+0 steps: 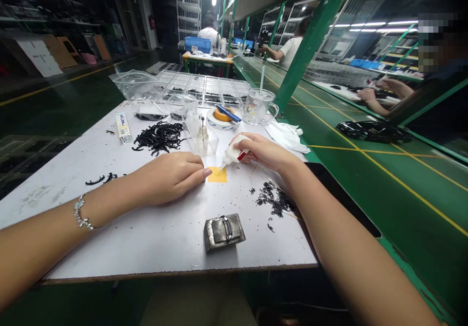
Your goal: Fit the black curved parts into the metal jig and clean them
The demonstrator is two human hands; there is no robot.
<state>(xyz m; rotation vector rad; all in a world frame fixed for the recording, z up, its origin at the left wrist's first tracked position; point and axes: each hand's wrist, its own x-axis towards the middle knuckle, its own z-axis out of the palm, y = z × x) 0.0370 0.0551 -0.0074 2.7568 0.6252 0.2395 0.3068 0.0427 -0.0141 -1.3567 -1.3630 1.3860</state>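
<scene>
Nearest us, a small metal block (224, 231) is sitting on the worktop (146, 238), on the near side of the yellow square (217, 174). Our left hand (171, 176) is resting curled and loosely closed just left of the yellow square, fingertips touching its edge, holding nothing. Our right hand (261, 150) is gripping a small white glue bottle (232, 156), tilting its nozzle down onto the yellow square. Beyond the square a heap of black curved parts (159, 137) is lying; more black bits (274, 199) are lying to its right.
</scene>
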